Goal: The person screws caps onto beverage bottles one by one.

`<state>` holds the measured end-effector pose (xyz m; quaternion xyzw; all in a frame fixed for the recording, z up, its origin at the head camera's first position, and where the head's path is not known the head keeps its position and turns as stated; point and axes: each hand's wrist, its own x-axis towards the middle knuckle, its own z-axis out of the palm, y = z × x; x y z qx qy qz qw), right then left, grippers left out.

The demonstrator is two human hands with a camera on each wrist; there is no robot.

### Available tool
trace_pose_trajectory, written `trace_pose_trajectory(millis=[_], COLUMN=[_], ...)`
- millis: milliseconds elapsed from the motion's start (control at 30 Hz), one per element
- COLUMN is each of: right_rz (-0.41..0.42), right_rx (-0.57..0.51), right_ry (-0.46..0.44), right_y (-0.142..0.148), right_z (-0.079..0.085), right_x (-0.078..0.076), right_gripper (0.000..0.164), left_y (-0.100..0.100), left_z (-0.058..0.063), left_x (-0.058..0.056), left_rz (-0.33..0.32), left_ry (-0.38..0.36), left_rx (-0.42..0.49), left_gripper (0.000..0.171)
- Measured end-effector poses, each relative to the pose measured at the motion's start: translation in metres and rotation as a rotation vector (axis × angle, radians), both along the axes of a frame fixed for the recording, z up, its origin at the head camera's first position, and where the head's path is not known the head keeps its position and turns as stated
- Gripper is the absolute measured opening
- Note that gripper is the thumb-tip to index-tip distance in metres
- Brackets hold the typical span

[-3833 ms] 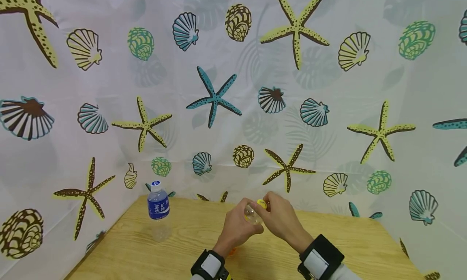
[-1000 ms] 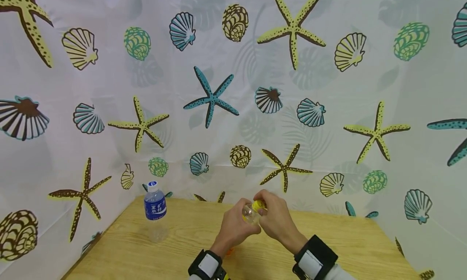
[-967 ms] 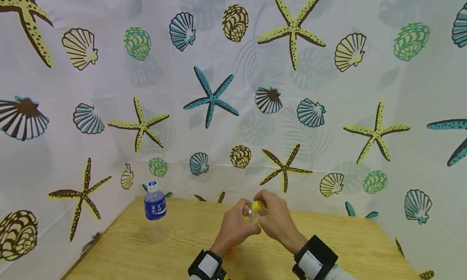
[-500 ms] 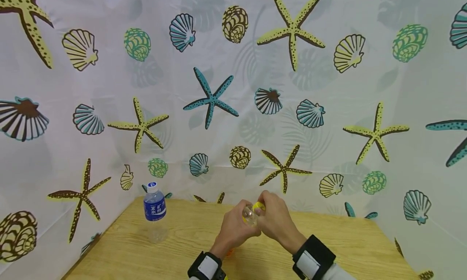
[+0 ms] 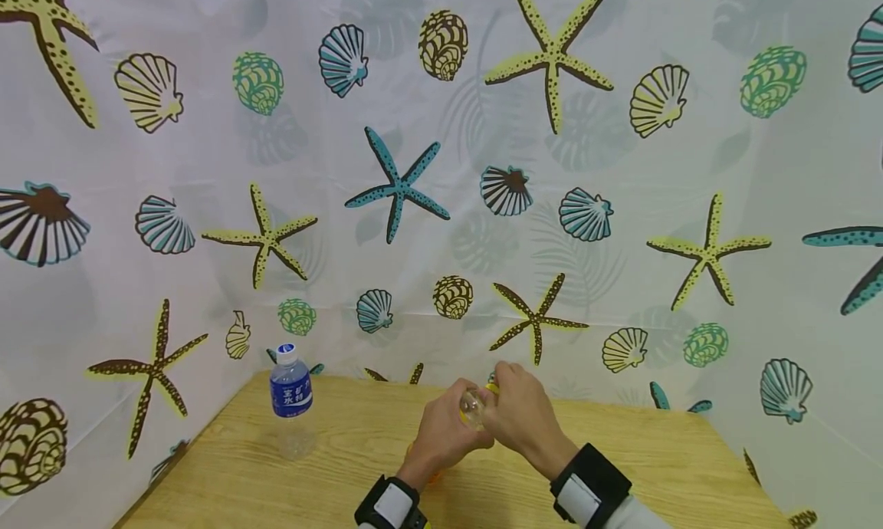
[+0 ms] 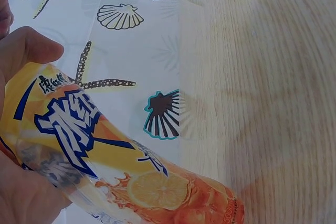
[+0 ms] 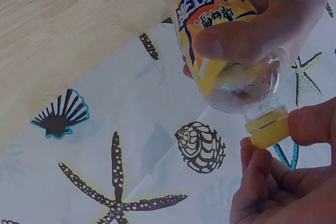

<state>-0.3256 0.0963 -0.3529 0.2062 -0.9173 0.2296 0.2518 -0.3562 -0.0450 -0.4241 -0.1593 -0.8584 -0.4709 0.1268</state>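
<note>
A clear plastic drink bottle [image 7: 215,24] with a yellow and orange label is held tilted above the table. My left hand [image 5: 444,429] grips it around the upper label, thumb along one side. At the bottle's neck, my right hand [image 5: 526,415] pinches the yellow cap [image 7: 270,128] between thumb and fingers. The cap sits on the neck, and whether it is loose I cannot tell. In the left wrist view the label [image 6: 79,129] shows a lemon slice and blue-edged lettering. From the head, the hands hide most of the bottle.
A second bottle [image 5: 291,391], clear with a blue label and white cap, stands upright at the table's left. The wooden table [image 5: 345,452] ends against a white cloth [image 5: 414,245] printed with starfish and shells.
My right hand has turned about the cap, which now shows less from the head. The held bottle has tilted slightly, with orange showing left of my left wrist. The blue-labelled bottle stays put.
</note>
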Motion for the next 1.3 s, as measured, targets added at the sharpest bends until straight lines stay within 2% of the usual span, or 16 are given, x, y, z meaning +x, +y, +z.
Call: trace_pose_trajectory(millis=[167, 300, 367, 667, 1000, 1300], right_rz=[0.002, 0.001, 0.014, 0.101, 0.128, 0.112], right_rx=[-0.016, -0.034, -0.049, -0.098, -0.147, -0.161], right_ry=[-0.053, -0.130, -0.154, -0.161, -0.156, -0.107], right_y=[0.0007, 0.0009, 0.0011, 0.0025, 0.0020, 0.0004], right_z=[0.0041, 0.0050, 0.0046, 0.0072, 0.0077, 0.0067], right_x=[0.0033, 0.0067, 0.0072, 0.0092, 0.0077, 0.0056], right_gripper=[0.018, 0.049, 0.058, 0.031, 0.033, 0.031], left_y=[-0.0002, 0.0000, 0.0002, -0.0011, -0.0045, -0.0062], left_z=[0.0008, 0.0010, 0.0007, -0.0004, 0.0005, 0.0007], left_x=[0.0002, 0.0003, 0.0001, 0.0003, 0.0001, -0.0004], left_rz=[0.006, 0.021, 0.024, -0.005, -0.015, -0.015], left_ry=[-0.005, -0.003, -0.006, -0.006, -0.004, -0.013], left_rx=[-0.004, -0.034, -0.046, -0.006, 0.034, 0.048], left_gripper=[0.055, 0.055, 0.057, 0.057, 0.055, 0.058])
